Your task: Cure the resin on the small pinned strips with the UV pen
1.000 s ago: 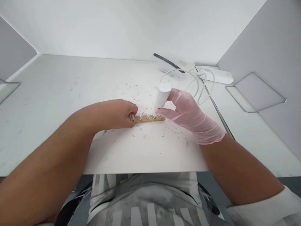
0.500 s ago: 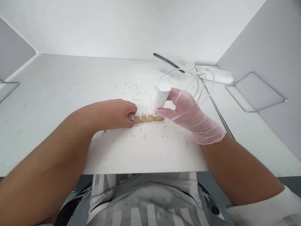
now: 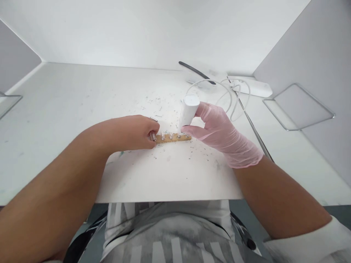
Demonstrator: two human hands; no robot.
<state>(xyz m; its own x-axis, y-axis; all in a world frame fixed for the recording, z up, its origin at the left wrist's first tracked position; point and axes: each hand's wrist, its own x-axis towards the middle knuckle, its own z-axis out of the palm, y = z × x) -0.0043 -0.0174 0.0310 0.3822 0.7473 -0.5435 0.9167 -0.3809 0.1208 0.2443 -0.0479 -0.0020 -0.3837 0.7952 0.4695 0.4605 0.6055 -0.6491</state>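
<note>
The head view looks forward and down onto the desk [image 3: 167, 179], seemingly from fairly close above.

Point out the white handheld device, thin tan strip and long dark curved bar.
White handheld device [image 3: 189, 111]: head view, middle of its body.
Thin tan strip [image 3: 174, 139]: head view, bare surface near mid-length.
Long dark curved bar [image 3: 196, 72]: head view, about mid-length.

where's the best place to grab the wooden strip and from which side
Probably the left end of the wooden strip, from the left, pinching its long edges, where the left hand is. It is long and narrow, lies flat, and clear pieces stand in a row on top. The white device in the gloved right hand crowds the other end.
</note>
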